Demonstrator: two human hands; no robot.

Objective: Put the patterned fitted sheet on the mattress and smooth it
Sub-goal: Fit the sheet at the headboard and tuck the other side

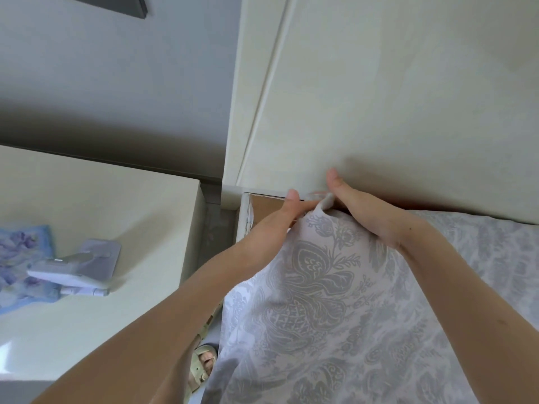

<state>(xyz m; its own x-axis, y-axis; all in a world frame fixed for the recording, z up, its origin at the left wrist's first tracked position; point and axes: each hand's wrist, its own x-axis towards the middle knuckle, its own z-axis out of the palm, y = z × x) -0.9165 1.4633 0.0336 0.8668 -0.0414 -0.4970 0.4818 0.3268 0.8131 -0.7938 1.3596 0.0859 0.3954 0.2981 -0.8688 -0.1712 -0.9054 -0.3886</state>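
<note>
Head view: both bare arms reach forward to the bed corner at the cream headboard (379, 112). The patterned fitted sheet (315, 287) (white with grey damask print) is draped up over that corner and runs flat along the bed to the right, its corner bunched between the two hands. The left hand (277, 220) pinches the bunched corner, thumb on top and index finger stretched along it. The right hand (361, 211) is on the sheet with its fingers curled down over the corner's far side and mostly hidden, thumb sticking up against the headboard. A brown board of the bed frame (267, 205) shows just left of the hands. To the left, a nightstand (116, 205) carries a folding stand (75, 269) and a blue floral cloth (17, 258). A sandalled foot (204, 363) is below.
</note>
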